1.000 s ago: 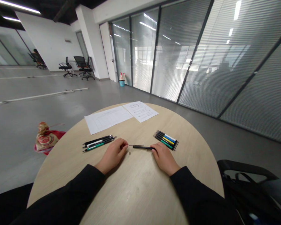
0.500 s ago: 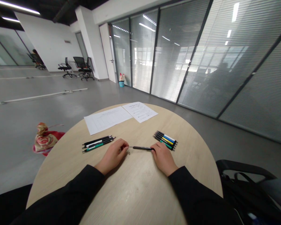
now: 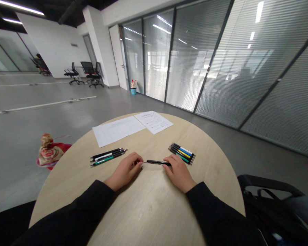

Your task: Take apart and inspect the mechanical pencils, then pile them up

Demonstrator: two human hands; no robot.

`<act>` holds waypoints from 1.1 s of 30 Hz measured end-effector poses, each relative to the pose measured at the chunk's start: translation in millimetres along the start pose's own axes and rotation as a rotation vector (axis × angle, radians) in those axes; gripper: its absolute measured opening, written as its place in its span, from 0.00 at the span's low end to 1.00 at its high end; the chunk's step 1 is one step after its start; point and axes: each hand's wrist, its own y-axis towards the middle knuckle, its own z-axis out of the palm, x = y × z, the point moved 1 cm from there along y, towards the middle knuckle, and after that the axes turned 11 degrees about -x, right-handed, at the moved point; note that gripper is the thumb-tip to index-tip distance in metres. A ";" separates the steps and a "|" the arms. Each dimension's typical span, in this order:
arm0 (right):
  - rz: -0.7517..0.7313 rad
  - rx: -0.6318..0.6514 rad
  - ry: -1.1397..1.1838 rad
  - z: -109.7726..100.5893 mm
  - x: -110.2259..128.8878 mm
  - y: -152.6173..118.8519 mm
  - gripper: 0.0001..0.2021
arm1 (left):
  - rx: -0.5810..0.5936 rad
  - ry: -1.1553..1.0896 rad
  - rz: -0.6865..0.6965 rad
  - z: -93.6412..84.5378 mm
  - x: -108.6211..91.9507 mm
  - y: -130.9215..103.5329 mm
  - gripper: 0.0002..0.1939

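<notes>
In the head view, gripped near its right end between thumb and fingers of the right hand [image 3: 179, 172]: one black pen [image 3: 154, 162], slim, straight, dark along the whole visible length, lying almost level across the middle of the round worktop [image 3: 146, 208], between both hands. Too low to tell whether resting on the surface or just above. Off its left end, one thin rod [image 3: 145, 162], very fine, running toward the left hand [image 3: 125, 171]; cannot tell whether inside the pen or only next to it. Pressed together at that rod, pinching it, thumb and curled fingers of the left hand. Just beside those fingertips, one tiny dark piece [image 3: 142, 167], too small to name.

Beyond the left hand, three pens side by side [image 3: 109, 157], slanting: one black, one with a white section, one with a green section. Behind the right hand, a tight row of pens [image 3: 182, 152], partly covered: at least four, with white, blue, yellow and green sections, too closely packed for an exact count. Toward the far edge, two sheets of paper, one with a faint grid [image 3: 118, 130], one with printed lines [image 3: 154, 122], meeting at neighbouring edges. Around both wrists, two black sleeves [image 3: 92, 201]
</notes>
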 end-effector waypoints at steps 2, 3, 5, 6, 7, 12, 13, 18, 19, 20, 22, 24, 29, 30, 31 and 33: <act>-0.017 0.016 0.033 -1.3 3.4 0.5 0.04 | 0.010 -0.022 0.010 -0.3 -2.5 0.0 0.12; -0.020 0.023 0.041 -1.6 4.5 0.6 0.03 | 0.013 -0.031 0.013 -0.5 -3.7 0.0 0.12; -0.019 0.041 0.048 -1.7 5.4 0.4 0.04 | 0.019 -0.043 0.015 -0.8 -5.5 -0.1 0.12; -0.019 0.051 0.049 -1.4 5.3 0.2 0.04 | 0.020 -0.047 0.016 -0.9 -6.1 -0.2 0.12; -0.023 0.062 0.050 -1.0 5.1 -0.1 0.05 | 0.020 -0.049 0.017 -0.9 -6.5 -0.4 0.12; -0.043 0.108 0.027 0.3 4.2 -0.8 0.06 | 0.007 -0.030 0.032 -0.9 -5.1 -0.7 0.11; -0.042 0.113 0.011 0.1 4.2 -0.7 0.06 | -0.001 -0.019 0.034 -1.1 -3.9 -0.5 0.11; -0.037 0.099 -0.065 -1.3 4.0 0.0 0.06 | -0.086 0.083 0.000 -2.3 6.6 1.5 0.09; -0.037 0.093 -0.072 -1.3 3.7 0.1 0.06 | -0.103 0.108 -0.018 -2.3 8.7 1.6 0.09; -0.037 0.090 -0.078 -1.1 3.3 0.0 0.06 | -0.112 0.134 -0.034 -2.1 10.5 1.6 0.08; -0.041 0.087 -0.086 -0.3 2.4 -0.2 0.06 | -0.104 0.179 -0.060 -1.2 12.6 1.5 0.08; -0.046 0.089 -0.092 0.9 1.5 -0.8 0.06 | -0.070 0.219 -0.072 -0.1 13.0 1.3 0.08; -0.044 0.091 -0.109 3.6 0.5 -1.9 0.06 | 0.018 0.321 -0.048 1.8 12.6 1.4 0.07; -0.044 0.091 -0.110 3.9 0.6 -2.0 0.06 | 0.031 0.334 -0.036 2.1 12.5 1.4 0.07; -0.044 0.091 -0.111 4.1 0.9 -2.1 0.06 | 0.042 0.345 -0.024 2.3 12.4 1.4 0.07; -0.046 0.092 -0.111 4.2 1.6 -2.3 0.06 | 0.054 0.363 -0.010 2.6 11.9 1.2 0.07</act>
